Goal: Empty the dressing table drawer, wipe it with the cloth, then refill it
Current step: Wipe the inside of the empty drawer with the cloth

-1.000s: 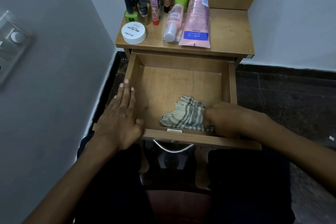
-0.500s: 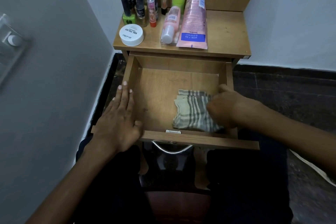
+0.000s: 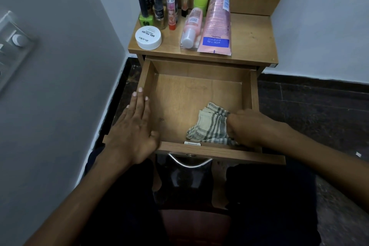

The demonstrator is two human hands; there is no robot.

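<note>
The wooden drawer [image 3: 173,94] of the dressing table stands pulled out, its floor bare apart from a checked beige cloth [image 3: 209,126] at the front right. My right hand [image 3: 247,128] is closed on the cloth's right side and presses it to the drawer floor. My left hand [image 3: 135,126] lies flat, fingers together, on the drawer's left wall and front corner. On the table top [image 3: 251,40] stand the cosmetics: a white round jar [image 3: 148,37], a pink tube [image 3: 217,24], a small pink bottle [image 3: 191,28] and several nail polish bottles [image 3: 157,8].
A grey wall [image 3: 60,86] is close on the left, with a switch plate [image 3: 14,46]. A white wall rises on the right above dark floor tiles [image 3: 309,106]. A metal handle [image 3: 189,161] hangs under the drawer front. My dark-clothed legs are below.
My right hand has slid the cloth from the drawer's middle right back toward the front right. My left hand has stayed on the left wall.
</note>
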